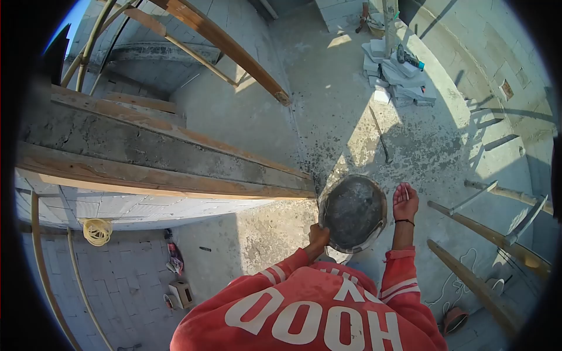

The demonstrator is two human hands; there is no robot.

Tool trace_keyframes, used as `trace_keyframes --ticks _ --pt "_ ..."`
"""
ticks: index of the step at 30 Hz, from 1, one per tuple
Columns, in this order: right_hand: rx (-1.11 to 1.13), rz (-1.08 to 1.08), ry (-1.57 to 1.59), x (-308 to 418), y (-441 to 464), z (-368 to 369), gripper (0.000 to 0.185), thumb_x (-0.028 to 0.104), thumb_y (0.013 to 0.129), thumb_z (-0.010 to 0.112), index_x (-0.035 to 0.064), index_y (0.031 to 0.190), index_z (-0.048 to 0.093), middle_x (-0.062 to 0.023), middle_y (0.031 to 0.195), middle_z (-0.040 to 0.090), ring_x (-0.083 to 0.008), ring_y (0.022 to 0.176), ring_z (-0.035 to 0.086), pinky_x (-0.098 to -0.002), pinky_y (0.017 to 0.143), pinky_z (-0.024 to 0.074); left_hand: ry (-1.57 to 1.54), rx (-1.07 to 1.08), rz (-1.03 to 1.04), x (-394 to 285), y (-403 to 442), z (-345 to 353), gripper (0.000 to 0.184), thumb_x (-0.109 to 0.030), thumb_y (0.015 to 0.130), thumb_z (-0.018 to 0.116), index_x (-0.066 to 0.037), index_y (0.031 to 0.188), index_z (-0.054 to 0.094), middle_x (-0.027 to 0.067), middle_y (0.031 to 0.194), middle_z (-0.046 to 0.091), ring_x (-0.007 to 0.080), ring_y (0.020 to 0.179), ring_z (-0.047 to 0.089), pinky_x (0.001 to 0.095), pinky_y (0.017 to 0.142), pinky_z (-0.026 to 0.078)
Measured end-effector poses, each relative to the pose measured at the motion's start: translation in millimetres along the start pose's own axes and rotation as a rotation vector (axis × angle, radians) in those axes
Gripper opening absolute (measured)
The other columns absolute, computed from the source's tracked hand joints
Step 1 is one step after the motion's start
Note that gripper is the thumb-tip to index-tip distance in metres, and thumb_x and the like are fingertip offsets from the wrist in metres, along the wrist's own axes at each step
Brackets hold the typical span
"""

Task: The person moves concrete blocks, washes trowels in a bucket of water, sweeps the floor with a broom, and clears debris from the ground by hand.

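Observation:
My left hand [318, 236] is closed on the near-left rim of a round black mortar tub [353, 212]. The tub's dark inside is smeared with grey, and its rim is crusted with pale residue. Just right of the tub, apart from its rim, my right hand [405, 202] is raised palm up. Its fingers are loosely curled with nothing plainly held, and a dark band circles the wrist. Both arms wear red sleeves with white stripes.
To the left runs a wooden formwork beam [158, 152] with a grey concrete top. Wooden poles [480, 286] slant at the right. A bar [381, 134] lies on the spattered floor beyond the tub. Farther off, a drill [408, 58] rests on stacked blocks [404, 82].

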State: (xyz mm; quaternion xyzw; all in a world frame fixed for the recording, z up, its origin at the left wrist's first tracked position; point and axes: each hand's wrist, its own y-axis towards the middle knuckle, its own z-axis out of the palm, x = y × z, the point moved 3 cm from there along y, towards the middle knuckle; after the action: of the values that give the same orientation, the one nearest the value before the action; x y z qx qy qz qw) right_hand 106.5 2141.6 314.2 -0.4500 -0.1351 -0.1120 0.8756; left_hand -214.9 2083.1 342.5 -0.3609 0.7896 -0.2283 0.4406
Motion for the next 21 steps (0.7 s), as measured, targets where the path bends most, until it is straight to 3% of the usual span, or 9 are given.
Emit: trace_keyframes --ticks 6,8,10,11,12,15,17,19,21 --pt "-0.175 0.576 -0.654 -114 4 -55 0.028 0.024 0.087 0.055 0.0069 0.109 0.06 -0.0068 0.102 0.061 -0.0228 0.094 0.059 -0.0387 0.083 0.0508 0.131 -0.024 0.18 -36 -21 48 0.032 -0.013 0.071 0.058 0.01 0.092 0.062 0.0275 0.084 0.066 0.0412 0.082 0.066 0.0484 0.073 0.05" --pt "-0.192 0.458 -0.612 -118 72 -97 0.026 0.02 0.088 0.053 0.0051 0.108 0.06 -0.0093 0.098 0.062 -0.023 0.088 0.059 -0.0372 0.079 0.052 0.1 0.006 0.165 -41 -27 63 0.032 -0.013 0.07 0.058 0.01 0.092 0.061 0.028 0.085 0.065 0.0417 0.084 0.066 0.0485 0.075 0.05" --pt "-0.22 0.581 0.175 -46 55 -41 0.024 0.014 0.09 0.051 0.0021 0.109 0.061 -0.0121 0.1 0.063 -0.0219 0.086 0.061 -0.0356 0.077 0.0535 0.113 -0.003 0.171 -41 -27 70 0.031 -0.014 0.07 0.059 0.009 0.09 0.061 0.0284 0.087 0.065 0.0423 0.09 0.065 0.0486 0.079 0.049" --pt "0.297 0.528 0.323 3 74 -37 0.023 0.01 0.093 0.048 -0.0002 0.109 0.06 -0.013 0.102 0.065 -0.0233 0.087 0.063 -0.0352 0.076 0.0555 0.106 -0.015 0.179 -50 -25 74 0.031 -0.014 0.07 0.059 0.009 0.09 0.061 0.0284 0.087 0.065 0.0423 0.09 0.065 0.0486 0.079 0.049" --pt "0.475 0.259 0.402 62 59 -11 0.025 0.013 0.095 0.048 -0.0003 0.112 0.06 -0.0124 0.103 0.065 -0.0242 0.095 0.063 -0.0359 0.08 0.0558 0.131 -0.038 0.174 -55 -29 77 0.031 -0.014 0.07 0.059 0.009 0.09 0.061 0.0277 0.088 0.066 0.0424 0.091 0.065 0.0486 0.078 0.049" --pt "0.205 -0.336 0.442 169 3 49 0.023 0.017 0.094 0.053 0.0034 0.111 0.061 -0.0094 0.111 0.062 -0.0218 0.11 0.058 -0.0363 0.09 0.0511 0.177 0.028 0.182 -54 -31 95 0.03 -0.014 0.069 0.06 0.007 0.09 0.064 0.025 0.086 0.067 0.0421 0.088 0.066 0.0483 0.077 0.05" --pt "0.14 -0.223 0.323 150 10 30 0.022 0.017 0.091 0.058 0.0056 0.109 0.061 -0.008 0.113 0.061 -0.021 0.11 0.058 -0.0352 0.09 0.0494 0.151 -0.01 0.186 -83 -50 90 0.029 -0.012 0.069 0.059 0.006 0.09 0.066 0.0228 0.081 0.068 0.039 0.083 0.068 0.0474 0.075 0.05" --pt "-0.003 0.054 0.152 80 4 11 0.013 0.016 0.086 0.058 0.0075 0.096 0.06 -0.0066 0.1 0.063 -0.0191 0.092 0.061 -0.033 0.083 0.0492 0.143 0.032 0.165 -95 -59 94 0.027 -0.008 0.069 0.056 0.005 0.09 0.068 0.0184 0.076 0.069 0.0291 0.07 0.068 0.0416 0.065 0.051" --pt "-0.123 0.384 -0.038 -15 21 -29 0.016 0.017 0.087 0.055 0.0078 0.099 0.059 -0.0091 0.097 0.062 -0.0235 0.086 0.061 -0.0355 0.076 0.0497 0.103 0.109 0.201 -64 -30 106 0.016 -0.007 0.069 0.055 0.005 0.076 0.062 0.0147 0.066 0.063 0.0251 0.058 0.063 0.0413 0.053 0.048"
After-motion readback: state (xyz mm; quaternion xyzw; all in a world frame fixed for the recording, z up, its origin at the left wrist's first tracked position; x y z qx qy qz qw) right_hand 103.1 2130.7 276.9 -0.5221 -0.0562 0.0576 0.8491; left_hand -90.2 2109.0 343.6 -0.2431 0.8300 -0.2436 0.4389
